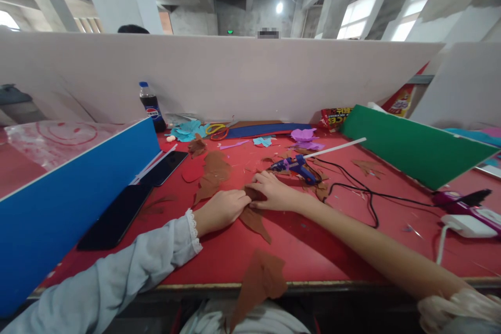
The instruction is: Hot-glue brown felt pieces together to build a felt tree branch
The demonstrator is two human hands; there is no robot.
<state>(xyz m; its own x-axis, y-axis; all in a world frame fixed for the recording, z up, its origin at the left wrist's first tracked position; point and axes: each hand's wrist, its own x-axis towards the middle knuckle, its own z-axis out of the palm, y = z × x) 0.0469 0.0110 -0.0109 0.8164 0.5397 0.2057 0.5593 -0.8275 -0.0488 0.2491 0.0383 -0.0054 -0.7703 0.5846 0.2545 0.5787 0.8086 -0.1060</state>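
Brown paper piece (254, 222) is at mid-desk, between the two hands, pointed lower end sticking out toward the near edge. Left hand (223, 211) has its fingers curled in tight, pinching the piece from the left; right hand (276, 193) grips it from the right, fingers bent over the top, thumb below. Exact contact hidden by the fingers. Left sleeve with lace cuff comes down to the wrist, right forearm bare. Red desk (324, 250). Blue hot glue gun (298, 168) lies just beyond the right hand, long white glue stick (336, 147) out the back, brown scraps around it; black cord (352, 182) runs right to the purple power strip (469, 206), white charger (469, 225) next to that. Larger brown sheet (215, 169) flat beyond the left hand. Another brown cutout (262, 276) overlaps the near edge in view; can't tell if it rests on desk or lap. Left side: two dark-screened phones by a blue board (78, 203). Right side: green board (415, 146) standing. Far side, along the white partition (235, 78): Pepsi bottle (152, 109), light-blue crumpled paper (190, 130), yellow-and-orange-handled scissors (216, 128), purple paper flower (304, 136).
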